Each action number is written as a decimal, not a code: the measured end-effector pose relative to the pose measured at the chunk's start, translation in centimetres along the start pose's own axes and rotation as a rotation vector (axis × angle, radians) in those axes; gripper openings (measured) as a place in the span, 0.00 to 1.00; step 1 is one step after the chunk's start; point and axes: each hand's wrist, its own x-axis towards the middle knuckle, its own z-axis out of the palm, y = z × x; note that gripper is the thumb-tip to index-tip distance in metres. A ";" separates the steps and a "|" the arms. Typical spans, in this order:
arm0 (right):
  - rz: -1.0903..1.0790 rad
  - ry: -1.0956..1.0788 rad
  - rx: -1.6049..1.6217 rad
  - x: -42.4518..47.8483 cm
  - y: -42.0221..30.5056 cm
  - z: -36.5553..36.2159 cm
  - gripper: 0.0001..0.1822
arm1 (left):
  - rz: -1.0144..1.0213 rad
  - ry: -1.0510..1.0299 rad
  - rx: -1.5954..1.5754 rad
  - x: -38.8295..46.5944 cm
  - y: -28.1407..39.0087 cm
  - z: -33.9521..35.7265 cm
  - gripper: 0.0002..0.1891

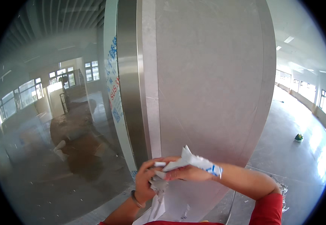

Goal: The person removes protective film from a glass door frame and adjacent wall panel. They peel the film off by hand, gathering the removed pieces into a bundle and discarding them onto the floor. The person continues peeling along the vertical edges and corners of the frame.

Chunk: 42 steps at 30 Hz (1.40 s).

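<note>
Both my hands meet low in the middle of the view, in front of a grey wall panel. My left hand is closed around crumpled white protective film, which hangs down below it. With my right hand I grip another part of the film, and a strip with blue print lies over the back of the hand and the wrist. Left of the panel runs a brushed metal trim. Beside it is film bearing blue and red writing, still on the frame's edge.
A glass pane with reflections fills the left side. On the floor at right stands a small green and white bag. Scraps of film lie on the floor beyond my right elbow. Windows line the far wall.
</note>
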 end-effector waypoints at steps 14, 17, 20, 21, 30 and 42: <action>-0.735 1.216 -0.465 21.7 -17.1 -13.5 0.20 | -0.586 0.286 -0.151 -9.1 -7.0 -9.1 0.08; -0.852 1.386 -0.312 25.2 -16.8 -14.1 0.19 | -0.572 0.245 -0.150 -9.9 -7.4 -10.3 0.07; -0.933 1.387 -0.292 26.1 -17.8 -15.5 0.16 | -0.469 0.145 -0.032 -8.7 -7.1 -11.0 0.08; -0.949 1.371 -0.337 25.8 -18.8 -16.7 0.15 | -0.425 0.105 0.000 -8.0 -7.4 -10.9 0.09; -1.000 1.548 -0.549 23.1 -35.1 -22.4 0.13 | 0.048 0.021 0.171 3.0 -14.1 -7.2 0.13; -0.942 1.631 -0.697 28.5 -50.1 -31.8 0.20 | 0.390 -0.129 0.374 9.5 -18.6 -1.8 0.17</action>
